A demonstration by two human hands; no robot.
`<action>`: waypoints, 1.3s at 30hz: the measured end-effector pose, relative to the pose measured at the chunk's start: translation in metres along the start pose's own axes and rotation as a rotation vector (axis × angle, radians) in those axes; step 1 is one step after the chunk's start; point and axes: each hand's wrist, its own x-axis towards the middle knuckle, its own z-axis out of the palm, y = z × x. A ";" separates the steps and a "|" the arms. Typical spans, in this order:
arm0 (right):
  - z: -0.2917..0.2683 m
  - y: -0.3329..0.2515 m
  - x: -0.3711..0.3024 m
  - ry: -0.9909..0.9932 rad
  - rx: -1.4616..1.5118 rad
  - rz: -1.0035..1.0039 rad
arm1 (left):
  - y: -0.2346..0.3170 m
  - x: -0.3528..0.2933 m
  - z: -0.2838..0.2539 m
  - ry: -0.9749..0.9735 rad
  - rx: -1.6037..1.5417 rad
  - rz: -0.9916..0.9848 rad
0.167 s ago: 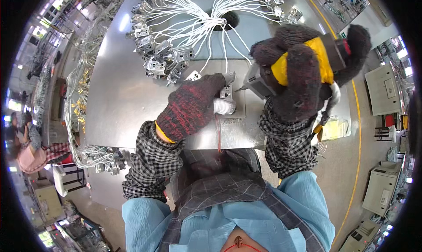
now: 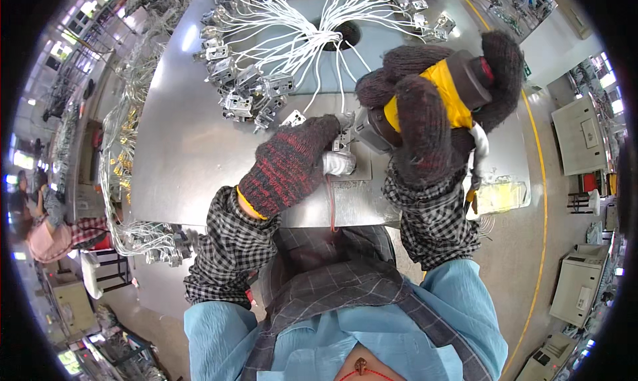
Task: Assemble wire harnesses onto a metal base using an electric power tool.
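Note:
My left hand (image 2: pixel 290 160), in a dark red-black knit glove, pinches a small metal housing (image 2: pixel 342 142) with holes against a flat plate on the steel table. White wrapping (image 2: pixel 339 163) covers the thumb end beside the housing. In my right hand (image 2: pixel 422 132), also gloved, is a power screwdriver (image 2: pixel 450 92) with yellow tape round its body. Its grey nose points left and stands right at the housing's right side; I cannot tell whether the bit touches. Just left of the housing lies another metal housing (image 2: pixel 293 118).
White cables (image 2: pixel 325 39) fan out from a dark round hole in the table (image 2: pixel 179 162). Several metal housings (image 2: pixel 236 102) hang on their ends at the left. More cable bundles (image 2: pixel 149 238) lie off the left edge. A yellow pad (image 2: pixel 502 196) sits at the right corner.
My right hand has brought the screwdriver left, up to the metal housing; its bit, visible before, no longer shows clearly. My left hand has stayed almost still.

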 end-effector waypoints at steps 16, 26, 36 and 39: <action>-0.006 -0.001 -0.017 -0.068 -0.154 0.013 | -0.031 0.004 -0.008 0.055 0.703 -0.094; -0.005 -0.019 0.012 0.434 0.085 -0.014 | -0.007 0.014 0.004 0.081 0.010 0.287; -0.003 -0.017 0.002 0.186 -0.053 0.099 | -0.017 0.002 -0.010 0.106 0.008 0.066; -0.004 -0.018 0.002 0.202 -0.069 0.100 | -0.020 0.009 -0.005 0.070 -0.028 0.075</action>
